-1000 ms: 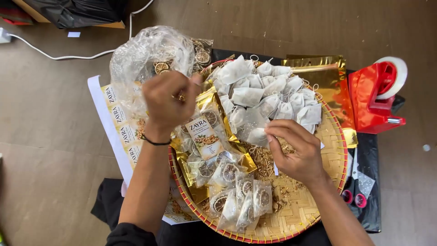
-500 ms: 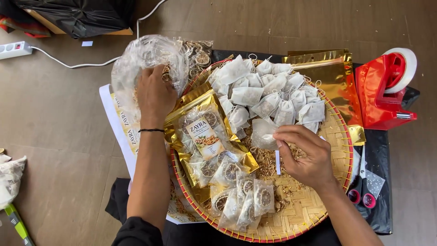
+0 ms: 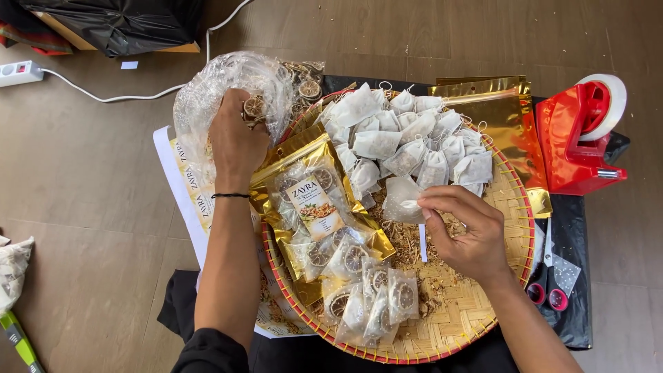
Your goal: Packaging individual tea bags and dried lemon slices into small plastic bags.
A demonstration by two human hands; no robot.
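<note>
**Hands working over a woven tray of pouches and tea bags**

The left hand [image 3: 236,141] is reaching into a clear plastic bag [image 3: 207,97] of dried citrus slices [image 3: 253,106] at the tray's left edge, fingers curled inside; what they are gripping cannot be told. Beside it, gold pouches [image 3: 314,200] with clear fronts are lying on the round woven tray [image 3: 476,311]. The right hand [image 3: 464,231] is pinching a small white tea bag [image 3: 402,200] near the tray's middle, below the heap of tea bags [image 3: 414,138]. A red tape dispenser [image 3: 580,135] is standing at far right.
</note>
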